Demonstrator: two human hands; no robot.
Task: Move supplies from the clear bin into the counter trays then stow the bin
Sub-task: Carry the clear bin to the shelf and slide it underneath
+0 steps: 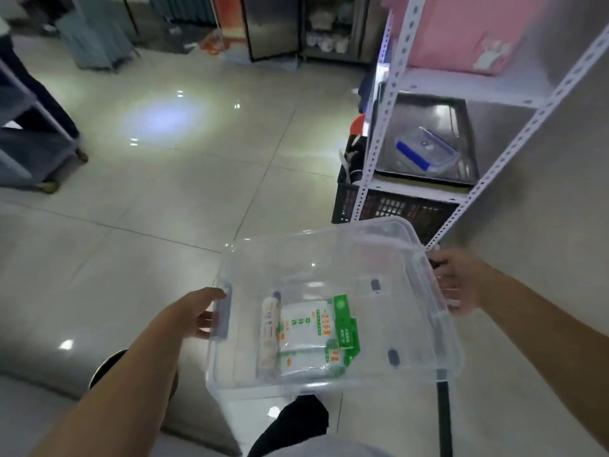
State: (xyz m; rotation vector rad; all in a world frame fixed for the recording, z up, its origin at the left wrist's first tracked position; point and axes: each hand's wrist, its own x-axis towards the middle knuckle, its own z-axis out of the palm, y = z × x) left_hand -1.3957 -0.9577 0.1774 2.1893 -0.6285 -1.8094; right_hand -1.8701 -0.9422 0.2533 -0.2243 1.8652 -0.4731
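Clear rectangular plastic bin point(333, 285) was held in the air over the glossy tiled floor point(158, 179), just in front of the white perforated-metal shelving rack point(389, 103), tilted slightly so its contents sat at the near end. Left hand point(201, 316) gripped the left rim at the grey latch, fingers curled under the lip; right hand point(456, 285) gripped the right rim, fingers wrapped around the edge. Inside lay white-and-green flat plastic supply packets point(313, 334) and, touching them on the left, a white cylindrical tube point(268, 331). No counter trays in view; a dark metal tray point(428, 117) sat on the rack shelf holding a small clear lidded box point(425, 150). Risks, as judged: smooth thin walls could slip from the grip; more tilt would slide the loose packets and roll the tube; the bin corner could knock the rack upright.
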